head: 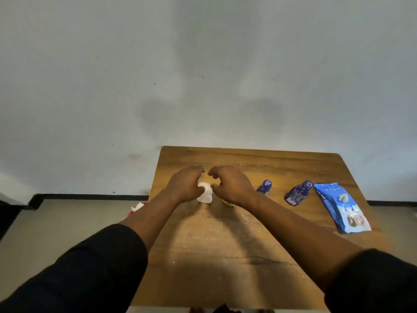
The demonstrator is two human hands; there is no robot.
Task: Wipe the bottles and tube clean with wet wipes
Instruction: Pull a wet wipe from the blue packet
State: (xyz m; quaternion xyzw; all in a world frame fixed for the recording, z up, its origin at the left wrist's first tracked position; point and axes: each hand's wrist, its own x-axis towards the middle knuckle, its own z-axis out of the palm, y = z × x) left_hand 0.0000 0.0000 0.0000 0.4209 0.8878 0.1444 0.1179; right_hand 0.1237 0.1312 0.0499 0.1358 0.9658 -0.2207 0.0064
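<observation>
In the head view, the left hand (185, 185) and right hand (231, 185) curl their fingers round a white wipe (205, 193) held between them; the exact pinch cannot be told. A yellowish item (228, 202), perhaps the tube, peeks out under the right fingers. Two blue bottles (297, 193) lie further right, near the wipe pack (343, 206). Spreading the wipe flat would give a broad cleaning face.
</observation>
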